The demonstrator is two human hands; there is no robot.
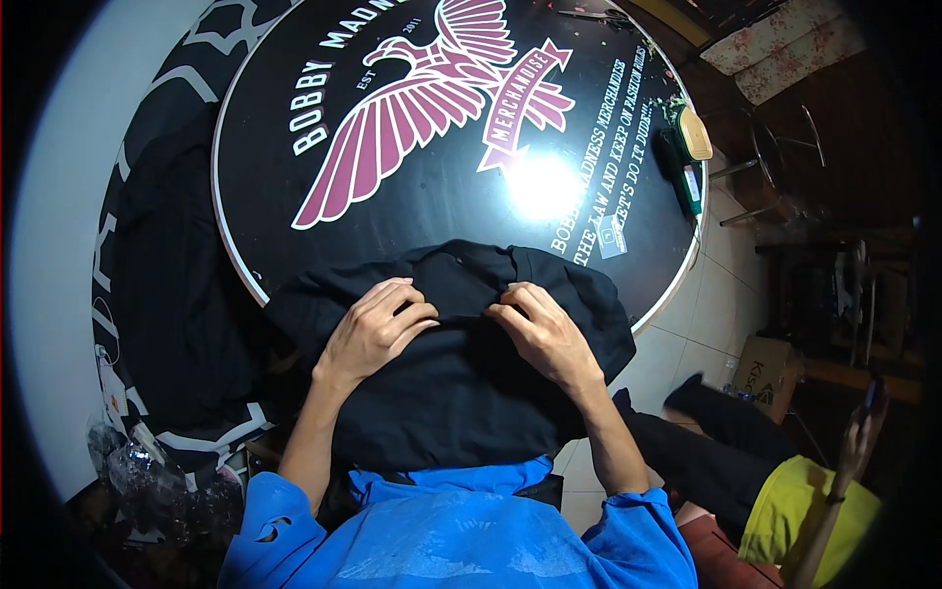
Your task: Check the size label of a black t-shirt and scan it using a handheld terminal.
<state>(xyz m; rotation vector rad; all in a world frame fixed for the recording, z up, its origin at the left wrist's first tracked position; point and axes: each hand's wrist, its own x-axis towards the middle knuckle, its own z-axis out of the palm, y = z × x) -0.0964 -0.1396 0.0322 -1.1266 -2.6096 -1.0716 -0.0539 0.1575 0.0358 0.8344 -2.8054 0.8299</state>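
A black shirt (461,393) lies across my lap and over the near edge of the round table. Its neck opening (469,280) faces the table. My left hand (378,324) pinches the cloth at the left of this opening, the fingers curled together. On the opposite side my right hand (535,329) grips the fabric in the same manner, thumb against fingers. A dark stretch of cloth runs between the two hands. The shirt's lower part falls toward my blue top, and its sides spread out past both wrists.
The black round table (392,216) bears a printed winged bird. On its right side are a green tool with a pale oval end (694,135) and a small grey card (611,236). Dark clothing (177,226) and plastic bags (147,476) lie left. A person in yellow (814,510) holds a phone.
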